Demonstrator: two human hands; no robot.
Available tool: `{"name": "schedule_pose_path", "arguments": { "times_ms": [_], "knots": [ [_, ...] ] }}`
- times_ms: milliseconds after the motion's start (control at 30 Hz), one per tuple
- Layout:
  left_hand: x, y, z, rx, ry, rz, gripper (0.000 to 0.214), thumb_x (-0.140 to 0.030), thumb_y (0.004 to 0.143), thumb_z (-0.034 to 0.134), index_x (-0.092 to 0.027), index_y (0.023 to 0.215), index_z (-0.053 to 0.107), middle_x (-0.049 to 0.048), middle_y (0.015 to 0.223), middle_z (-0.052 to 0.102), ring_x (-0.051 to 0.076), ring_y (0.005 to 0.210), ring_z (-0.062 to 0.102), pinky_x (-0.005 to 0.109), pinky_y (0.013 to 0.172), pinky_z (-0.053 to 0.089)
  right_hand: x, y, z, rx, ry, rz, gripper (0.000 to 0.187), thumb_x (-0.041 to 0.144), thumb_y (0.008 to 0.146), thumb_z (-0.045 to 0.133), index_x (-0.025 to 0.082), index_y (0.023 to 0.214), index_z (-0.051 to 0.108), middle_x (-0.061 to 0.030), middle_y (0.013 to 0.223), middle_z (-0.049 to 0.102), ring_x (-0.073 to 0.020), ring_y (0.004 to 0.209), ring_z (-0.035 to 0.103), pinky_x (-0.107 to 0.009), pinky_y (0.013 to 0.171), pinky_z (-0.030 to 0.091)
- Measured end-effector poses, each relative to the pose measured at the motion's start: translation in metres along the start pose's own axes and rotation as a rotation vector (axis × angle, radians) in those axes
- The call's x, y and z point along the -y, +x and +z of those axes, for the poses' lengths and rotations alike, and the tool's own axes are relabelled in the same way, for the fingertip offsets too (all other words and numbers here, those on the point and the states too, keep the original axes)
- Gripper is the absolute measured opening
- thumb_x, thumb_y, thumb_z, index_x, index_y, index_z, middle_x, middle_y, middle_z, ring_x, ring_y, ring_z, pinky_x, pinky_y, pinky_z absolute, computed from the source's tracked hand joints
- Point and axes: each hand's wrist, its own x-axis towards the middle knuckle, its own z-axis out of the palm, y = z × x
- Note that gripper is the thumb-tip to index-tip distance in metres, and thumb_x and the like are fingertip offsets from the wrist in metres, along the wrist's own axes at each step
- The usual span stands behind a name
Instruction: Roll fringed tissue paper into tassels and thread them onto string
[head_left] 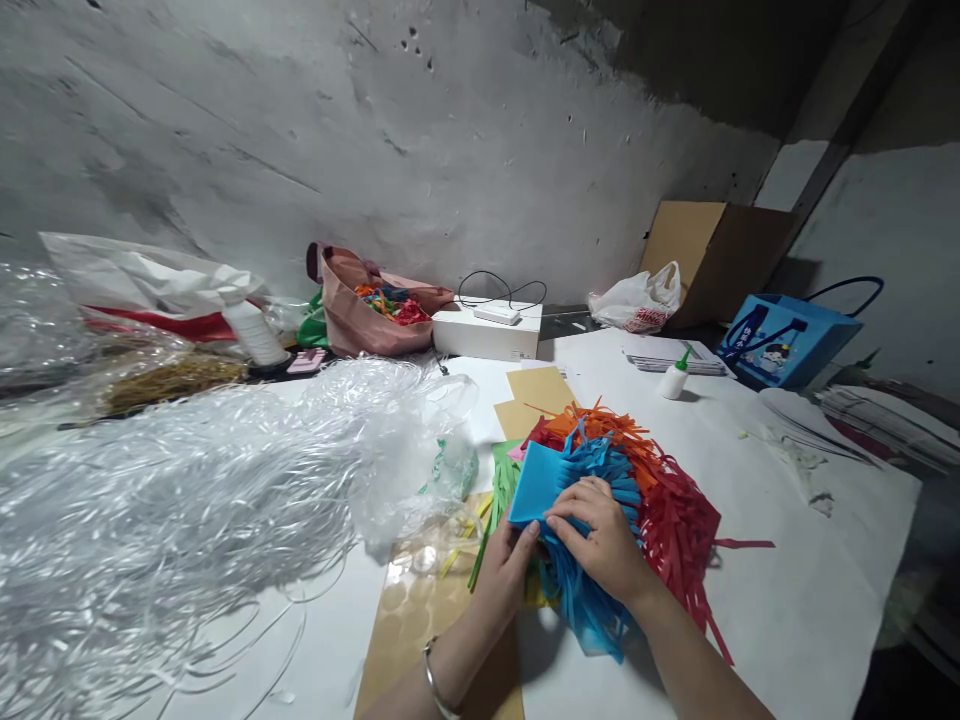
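Note:
A bright blue sheet (539, 482), its far part cut into long fringe strips, is held above the table in the middle of the head view. My left hand (508, 560) grips its near left corner, thumb on top and the other fingers hidden underneath. My right hand (598, 535) lies over the fringed part, thumb and forefinger closed on the blue material. Under and behind it spread red fringe strips (679, 520), orange fringe strips (611, 425) and green fringe strips (501, 490). Whether the sheet is paper or cloth I cannot tell.
A heap of clear plastic strands (187, 500) covers the left side. A brown sheet with round stickers (397, 625) lies near my left forearm. Behind are a white glue bottle (674, 377), a pink bag (367, 310), a white box (487, 335) and a blue bag (787, 340).

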Motion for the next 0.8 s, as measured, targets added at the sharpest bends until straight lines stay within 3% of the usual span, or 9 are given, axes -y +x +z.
{"name": "schedule_pose_path", "arguments": {
  "times_ms": [133, 400, 800],
  "knots": [
    [-0.0006, -0.0001, 0.0007, 0.007, 0.005, 0.004, 0.039, -0.053, 0.083, 0.068, -0.019, 0.101, 0.069, 0.0012, 0.080, 0.067, 0.019, 0.072, 0.057, 0.032, 0.071, 0.049, -0.0009, 0.0007, 0.0013, 0.013, 0.016, 0.020, 0.020, 0.014, 0.092, 0.062, 0.021, 0.074, 0.066, 0.0005, 0.079, 0.068, -0.0183, 0.079, 0.061, -0.040, 0.090, 0.036],
    [-0.0033, -0.0009, 0.0027, 0.018, -0.007, -0.015, 0.038, -0.055, 0.082, 0.067, -0.019, 0.089, 0.067, -0.0014, 0.069, 0.062, 0.018, 0.065, 0.057, 0.030, 0.065, 0.048, -0.0028, -0.0009, 0.0008, 0.056, 0.047, 0.045, 0.021, 0.015, 0.093, 0.062, 0.021, 0.073, 0.065, 0.0010, 0.078, 0.068, -0.0177, 0.079, 0.060, -0.037, 0.087, 0.036],
    [-0.0018, -0.0004, 0.0018, 0.026, -0.031, -0.021, 0.041, -0.056, 0.080, 0.070, -0.017, 0.092, 0.070, -0.0003, 0.070, 0.064, 0.018, 0.065, 0.057, 0.030, 0.066, 0.049, -0.0060, -0.0013, 0.0012, 0.100, 0.092, 0.099, 0.022, 0.014, 0.092, 0.064, 0.020, 0.071, 0.065, 0.0019, 0.077, 0.067, -0.0169, 0.079, 0.062, -0.034, 0.085, 0.036]
  ]
}}
